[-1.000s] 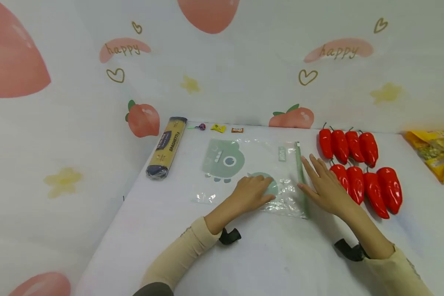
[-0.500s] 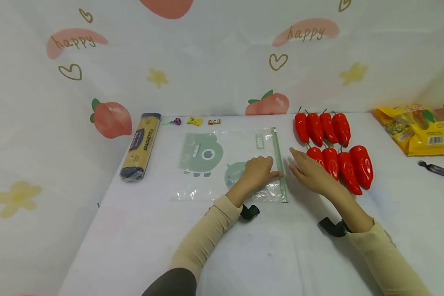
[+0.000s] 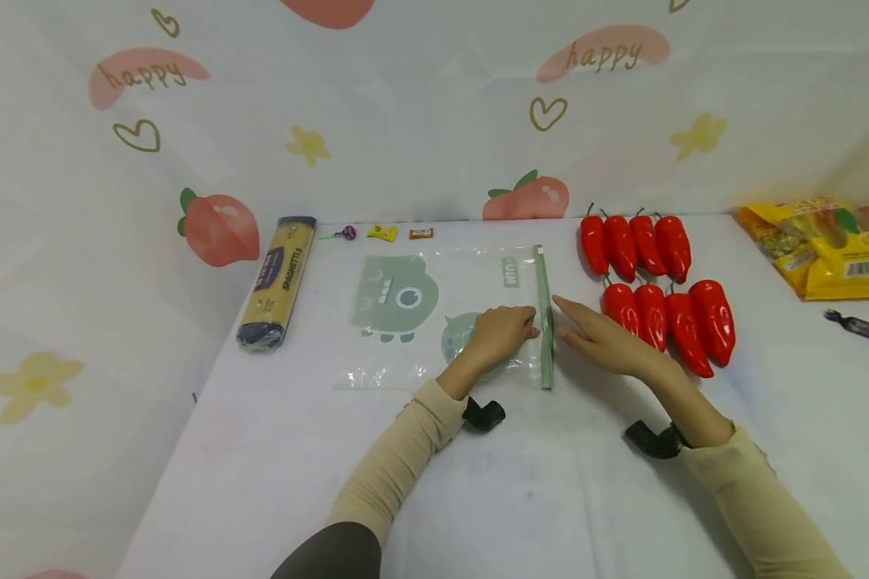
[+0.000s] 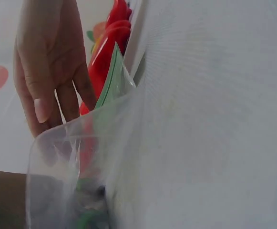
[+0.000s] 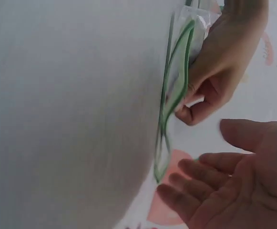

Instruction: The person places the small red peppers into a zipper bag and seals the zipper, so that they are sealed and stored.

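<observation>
A clear zip bag (image 3: pixel 471 273) with green monster prints lies flat on the white table, its green zip edge (image 3: pixel 547 354) facing right. My left hand (image 3: pixel 503 334) is over the bag beside that edge. In the right wrist view, the left hand's (image 5: pixel 219 71) thumb and curled finger pinch the bag's upper layer, and the green-lined mouth (image 5: pixel 188 52) gapes. My right hand (image 3: pixel 608 342) hovers just right of the zip edge, fingers extended and holding nothing. The right wrist view shows its palm (image 5: pixel 243 191) with fingers spread towards the mouth's end.
Several red peppers (image 3: pixel 648 314) lie in two rows right of the bag. A spaghetti pack (image 3: pixel 278 281) stands left; a lollipop (image 3: pixel 348 232), yellow candy (image 3: pixel 382 232) and orange candy (image 3: pixel 421 233) line the back. Far right are yellow packages (image 3: pixel 833 249) and a dark purple wrapped candy (image 3: pixel 865 328).
The head view has shifted. My left hand has moved right to the zip edge and its fingers have curled in at the bag's mouth. The right hand has come nearer that edge.
</observation>
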`<state>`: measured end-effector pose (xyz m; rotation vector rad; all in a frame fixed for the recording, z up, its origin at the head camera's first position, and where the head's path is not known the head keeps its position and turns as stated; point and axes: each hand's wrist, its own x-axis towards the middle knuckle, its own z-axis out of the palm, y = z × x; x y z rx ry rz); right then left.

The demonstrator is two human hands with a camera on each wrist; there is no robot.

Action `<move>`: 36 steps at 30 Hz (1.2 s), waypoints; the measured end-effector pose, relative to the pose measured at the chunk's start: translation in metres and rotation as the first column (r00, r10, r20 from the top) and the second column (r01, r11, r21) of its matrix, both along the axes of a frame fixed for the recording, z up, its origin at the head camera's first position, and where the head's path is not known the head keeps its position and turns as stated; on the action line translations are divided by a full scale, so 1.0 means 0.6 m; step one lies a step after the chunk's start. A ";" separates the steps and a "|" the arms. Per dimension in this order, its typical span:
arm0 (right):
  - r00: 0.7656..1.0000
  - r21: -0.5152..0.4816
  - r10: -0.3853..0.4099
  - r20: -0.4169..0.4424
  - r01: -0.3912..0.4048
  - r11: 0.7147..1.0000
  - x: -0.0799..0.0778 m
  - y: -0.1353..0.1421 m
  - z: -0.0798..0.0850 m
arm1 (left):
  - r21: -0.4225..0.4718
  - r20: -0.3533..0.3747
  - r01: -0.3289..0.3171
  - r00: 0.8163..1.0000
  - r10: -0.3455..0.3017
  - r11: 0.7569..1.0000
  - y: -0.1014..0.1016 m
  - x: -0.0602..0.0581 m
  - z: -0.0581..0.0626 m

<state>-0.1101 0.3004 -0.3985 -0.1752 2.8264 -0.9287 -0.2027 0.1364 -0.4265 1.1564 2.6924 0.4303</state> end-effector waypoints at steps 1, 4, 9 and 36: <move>1.000 -0.021 0.004 0.010 -0.004 1.000 -0.001 0.000 -0.001 | 0.019 0.008 -0.001 1.000 0.001 1.000 -0.002 -0.001 -0.002; 0.999 -0.061 0.015 0.031 -0.013 0.998 -0.005 0.000 -0.002 | 0.076 0.031 0.016 0.999 -0.018 0.997 -0.011 -0.005 -0.007; 1.000 -0.083 0.020 0.016 -0.019 0.996 -0.019 -0.004 -0.005 | 0.166 0.050 0.079 0.995 -0.088 0.983 -0.025 -0.012 -0.015; 0.999 0.076 0.038 0.025 -0.039 0.996 -0.053 -0.013 -0.048 | 0.449 -0.011 0.042 0.999 -0.041 0.892 -0.048 -0.019 -0.028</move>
